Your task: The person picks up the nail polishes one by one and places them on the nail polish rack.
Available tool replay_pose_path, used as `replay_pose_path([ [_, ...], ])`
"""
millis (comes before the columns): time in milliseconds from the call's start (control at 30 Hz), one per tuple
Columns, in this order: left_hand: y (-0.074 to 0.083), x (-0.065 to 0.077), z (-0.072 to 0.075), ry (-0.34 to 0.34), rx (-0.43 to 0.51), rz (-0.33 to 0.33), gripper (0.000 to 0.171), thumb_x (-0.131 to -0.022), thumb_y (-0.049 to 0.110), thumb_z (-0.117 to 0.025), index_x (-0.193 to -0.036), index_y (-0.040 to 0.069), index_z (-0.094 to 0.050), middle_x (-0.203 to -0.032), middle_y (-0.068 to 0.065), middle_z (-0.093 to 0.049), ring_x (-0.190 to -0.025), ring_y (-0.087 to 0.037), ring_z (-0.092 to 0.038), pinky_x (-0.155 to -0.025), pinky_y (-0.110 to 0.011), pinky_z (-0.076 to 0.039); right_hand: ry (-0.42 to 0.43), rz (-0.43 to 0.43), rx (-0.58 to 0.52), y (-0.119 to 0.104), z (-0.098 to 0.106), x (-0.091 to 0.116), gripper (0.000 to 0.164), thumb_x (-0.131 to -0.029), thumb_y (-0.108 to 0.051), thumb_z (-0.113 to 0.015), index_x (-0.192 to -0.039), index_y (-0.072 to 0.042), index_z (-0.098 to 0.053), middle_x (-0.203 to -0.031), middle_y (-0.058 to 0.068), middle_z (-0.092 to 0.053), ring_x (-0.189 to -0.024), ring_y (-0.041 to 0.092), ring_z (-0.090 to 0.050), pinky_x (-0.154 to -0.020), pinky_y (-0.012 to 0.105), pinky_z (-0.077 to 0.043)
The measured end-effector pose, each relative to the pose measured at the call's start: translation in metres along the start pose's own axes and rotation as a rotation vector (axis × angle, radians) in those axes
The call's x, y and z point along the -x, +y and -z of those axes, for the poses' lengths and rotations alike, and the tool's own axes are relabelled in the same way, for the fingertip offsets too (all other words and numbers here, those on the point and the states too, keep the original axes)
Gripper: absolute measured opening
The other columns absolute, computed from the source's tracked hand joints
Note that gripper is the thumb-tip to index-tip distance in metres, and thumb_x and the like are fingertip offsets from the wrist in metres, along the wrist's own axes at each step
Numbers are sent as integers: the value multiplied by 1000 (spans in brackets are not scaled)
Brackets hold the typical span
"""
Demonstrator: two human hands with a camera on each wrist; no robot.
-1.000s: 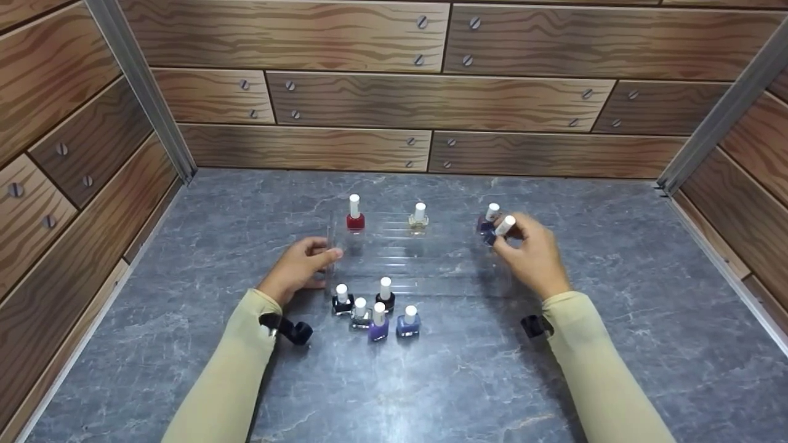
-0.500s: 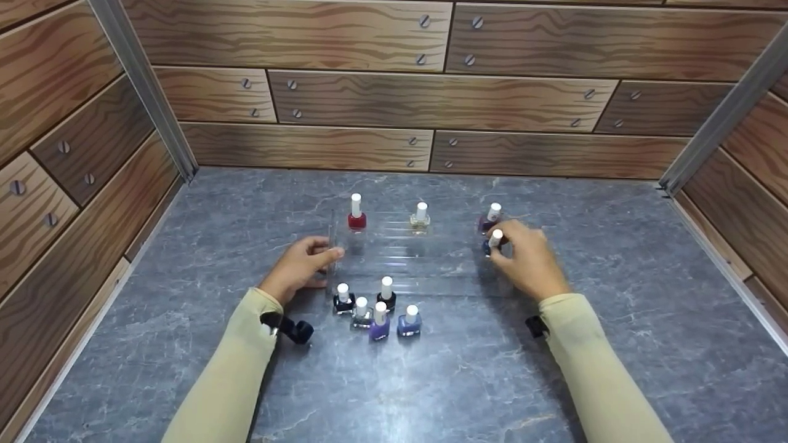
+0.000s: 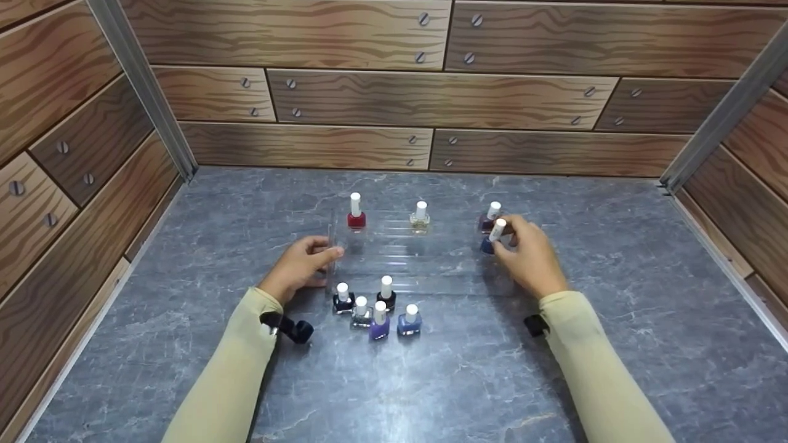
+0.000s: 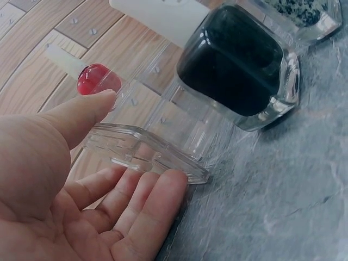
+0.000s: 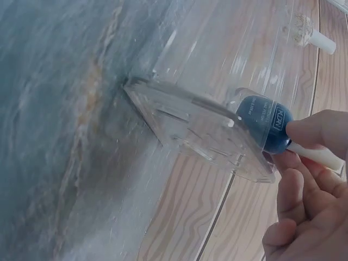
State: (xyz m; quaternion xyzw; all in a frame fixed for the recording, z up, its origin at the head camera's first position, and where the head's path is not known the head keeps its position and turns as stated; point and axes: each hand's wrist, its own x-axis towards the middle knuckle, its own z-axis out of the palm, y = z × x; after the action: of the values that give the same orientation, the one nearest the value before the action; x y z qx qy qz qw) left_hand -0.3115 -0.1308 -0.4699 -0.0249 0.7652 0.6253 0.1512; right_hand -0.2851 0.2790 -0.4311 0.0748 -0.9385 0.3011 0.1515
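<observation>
On the grey marble-patterned desk (image 3: 468, 381), walled in by wood-patterned panels, stands a clear stepped rack (image 3: 425, 255) near the middle, a little toward the far edge. The right hand (image 3: 529, 255) is at the rack's right end, thumb and fingertips pinching the white cap of a dark blue bottle (image 3: 489, 244); the right wrist view shows that bottle (image 5: 265, 124) tilted, its body just above or against the rack's clear side panel (image 5: 201, 130), and I cannot tell whether it rests on a step. Just behind it, on the top step at the rack's right end, stands a purple bottle (image 3: 486, 220). The left hand (image 3: 301, 266) is at the rack's left end, fingers relaxed and nearly straight, thumb over the top of the clear side panel (image 4: 147, 149) and fingers under its edge, holding nothing else. On the top step there are also a red bottle (image 3: 356, 218) at the left end and a pale, almost clear bottle (image 3: 419, 221) in the middle. In front of the rack, toward the near edge of the desk, stands a tight cluster of five bottles: a black one (image 3: 343, 301) just beside the left hand, another black one (image 3: 386, 297), a grey glittery one (image 3: 361, 317), a violet one (image 3: 378, 327) and a light blue one (image 3: 409, 323). All bottles have white caps. Both arms wear pale yellow sleeves (image 3: 228, 381).
</observation>
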Motion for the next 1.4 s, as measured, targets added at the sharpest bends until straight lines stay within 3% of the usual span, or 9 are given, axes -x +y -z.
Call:
replay_pose_path([
  [300,0,1,1,-2,-1,-7,74,-95,36,-77,-152,4,-44,-135,-16,-58,-115,-30,-58,-88,-38,-63,-17,31,-82,3,3,-2,37,-90,-1,-72,-124,6,-61,-107,22,-65,-99,36,-59,-90,48,-51],
  [533,0,0,1,-7,-1,-11,74,-94,37,-77,-152,4,-44,-134,-16,-57,-115,-30,-58,-90,-39,-63,174,49,-99,-5,22,-1,30,-83,-10,-79,-104,4,-62,-91,16,-56,-87,29,-49,-80,37,-41],
  [633,0,0,1,-11,-4,-10,74,-95,37,-76,-152,4,-44,-136,-16,-57,-118,-31,-57,-91,-39,-62,191,51,-111,-9,29,2,26,-85,-15,-77,-86,-3,-55,-79,10,-49,-78,24,-43,-72,33,-35],
  [767,1,1,1,-13,-4,-13,74,-94,37,-77,-152,4,-44,-135,-16,-57,-117,-30,-57,-91,-39,-62,156,104,-107,-13,33,6,38,-89,-16,-75,-68,-10,-43,-64,0,-40,-63,18,-38,-58,29,-30],
  [900,0,1,1,-11,-4,-18,74,-94,38,-77,-151,4,-45,-132,-15,-59,-113,-28,-58,-89,-38,-63,108,171,-120,-19,34,9,37,-90,-11,-74,-64,-15,-47,-59,-5,-43,-54,11,-40,-48,22,-30],
  [1133,-1,-1,0,-7,14,-20,69,-93,37,-78,-148,6,-50,-128,-13,-61,-109,-26,-60,-87,-38,-64,-64,179,-137,-31,37,14,9,-96,-16,-72,-91,-13,-66,-80,-2,-65,-70,16,-59,-58,20,-50],
  [1400,0,2,1,-11,7,-23,70,-95,37,-76,-150,5,-47,-131,-14,-61,-113,-29,-59,-89,-39,-63,-223,196,-132,-39,38,15,9,-98,-18,-72,-105,-13,-69,-90,-3,-70,-80,15,-65,-68,23,-56],
])
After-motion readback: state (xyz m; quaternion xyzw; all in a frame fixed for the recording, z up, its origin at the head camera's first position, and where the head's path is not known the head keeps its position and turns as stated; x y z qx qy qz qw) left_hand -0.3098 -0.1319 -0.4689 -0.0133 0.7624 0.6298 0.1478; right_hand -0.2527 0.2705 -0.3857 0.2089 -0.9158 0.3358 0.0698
